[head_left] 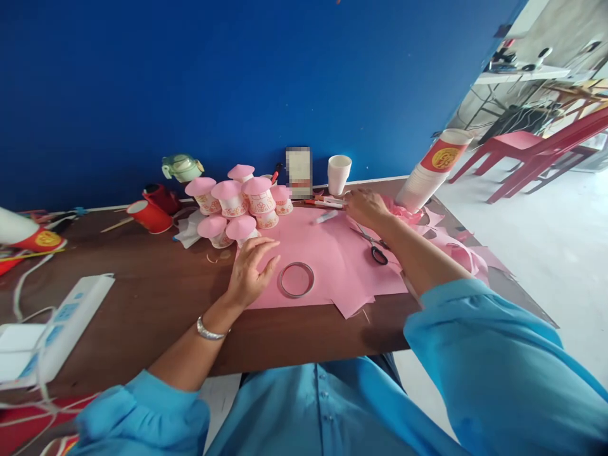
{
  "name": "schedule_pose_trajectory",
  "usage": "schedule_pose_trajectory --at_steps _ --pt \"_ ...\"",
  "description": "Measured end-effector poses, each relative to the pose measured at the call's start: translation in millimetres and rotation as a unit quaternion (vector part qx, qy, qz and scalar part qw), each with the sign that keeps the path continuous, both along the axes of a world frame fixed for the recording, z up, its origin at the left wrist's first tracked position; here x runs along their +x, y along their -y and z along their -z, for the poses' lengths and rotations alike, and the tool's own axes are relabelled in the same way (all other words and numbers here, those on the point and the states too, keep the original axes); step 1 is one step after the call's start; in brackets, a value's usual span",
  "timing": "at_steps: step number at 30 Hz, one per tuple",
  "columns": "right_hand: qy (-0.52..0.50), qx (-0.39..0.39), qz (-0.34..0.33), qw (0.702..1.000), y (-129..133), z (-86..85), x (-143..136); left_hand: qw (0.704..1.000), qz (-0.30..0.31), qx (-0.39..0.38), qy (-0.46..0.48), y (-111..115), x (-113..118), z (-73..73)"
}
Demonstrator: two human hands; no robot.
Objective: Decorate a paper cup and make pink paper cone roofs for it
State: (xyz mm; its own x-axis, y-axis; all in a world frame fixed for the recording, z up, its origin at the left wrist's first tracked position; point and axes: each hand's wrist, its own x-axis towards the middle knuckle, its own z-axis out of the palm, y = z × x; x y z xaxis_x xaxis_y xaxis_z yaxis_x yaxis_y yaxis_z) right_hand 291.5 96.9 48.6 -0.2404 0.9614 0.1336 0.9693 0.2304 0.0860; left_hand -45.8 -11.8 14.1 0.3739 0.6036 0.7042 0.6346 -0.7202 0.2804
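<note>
My left hand point(251, 269) hovers over the left edge of the pink paper point(327, 253), fingers apart and holding nothing. Close to its right, a thin round ring point(297, 279) lies on the paper. My right hand point(367, 206) reaches to the far side of the paper, beside several pens point(327, 202). Its fingers are bent together and their tips are partly hidden, so what they hold is unclear. Black-handled scissors point(379, 254) lie under my right forearm. A small clear tube point(325, 217) rests on the paper. Paper cups with pink cone tops point(230, 201) stand grouped beyond my left hand.
A white cup point(339, 174) and a phone-like upright object point(298, 172) stand by the blue wall. A tall cup stack point(434, 170) leans at right near pink paper scraps point(468, 256). Left are a red cup point(149, 216), a green-lidded bottle point(183, 168) and a power strip point(71, 323).
</note>
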Motion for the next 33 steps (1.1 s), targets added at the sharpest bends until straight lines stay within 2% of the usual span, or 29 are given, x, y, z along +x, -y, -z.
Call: schedule_pose_trajectory --at_steps 3,4,6,9,11,13,14,15,16,18,19,20,21,22,24,26,28,31,33 --pt "-0.044 0.058 -0.002 0.997 27 -8.6 0 1.000 -0.005 -0.004 0.030 0 1 -0.6" --pt "-0.115 0.089 -0.036 0.989 39 -10.4 -2 0.999 0.002 -0.010 0.045 0 2 -1.5" --pt "-0.241 0.101 -0.154 0.953 64 -12.4 -12 0.997 0.027 -0.026 0.069 2 5 -3.8" --pt "-0.320 0.042 -0.288 0.901 94 -13.4 -31 0.994 0.073 -0.051 0.058 7 8 -7.6" --pt "-0.342 0.007 -0.309 0.887 105 -13.8 -40 0.993 0.094 -0.060 0.042 10 8 -9.3" --pt "-0.398 -0.025 -0.287 0.871 110 -12.8 -47 0.992 0.101 -0.069 0.043 13 8 -10.2" --pt "-0.448 -0.051 -0.266 0.852 111 -11.3 -50 0.991 0.102 -0.075 0.046 14 8 -10.3" --pt "-0.512 -0.083 -0.244 0.820 111 -9.1 -53 0.990 0.106 -0.082 0.047 15 9 -10.2" --pt "-0.579 -0.120 -0.223 0.775 112 -6.1 -57 0.989 0.114 -0.088 0.044 16 10 -10.0" --pt "-0.697 -0.181 -0.192 0.667 115 1.7 -69 0.987 0.129 -0.097 0.024 16 13 -9.4" --pt "-0.735 -0.195 -0.177 0.624 117 5.9 -76 0.986 0.133 -0.098 0.011 16 14 -9.1" --pt "-0.762 -0.196 -0.160 0.596 119 9.9 -82 0.986 0.132 -0.098 -0.002 15 15 -8.8" --pt "-0.777 -0.190 -0.143 0.582 120 13.4 -86 0.987 0.129 -0.097 -0.012 15 16 -8.4" --pt "-0.785 -0.178 -0.127 0.580 120 16.1 -87 0.987 0.124 -0.096 -0.018 14 16 -7.9" --pt "-0.786 -0.134 -0.107 0.594 113 19.1 -79 0.988 0.115 -0.100 -0.022 11 14 -5.9" --pt "-0.783 -0.061 -0.100 0.611 98 19.6 -56 0.988 0.097 -0.121 -0.010 6 9 -1.7" --pt "-0.783 0.022 -0.102 0.613 78 19.9 -26 0.987 0.065 -0.150 0.003 -1 3 5.1" --pt "-0.779 0.029 -0.077 0.622 60 24.6 2 0.989 0.047 -0.138 -0.018 -14 0 18.2" --pt "-0.788 -0.008 -0.056 0.613 60 30.2 1 0.988 0.051 -0.131 -0.066 -23 1 25.3"
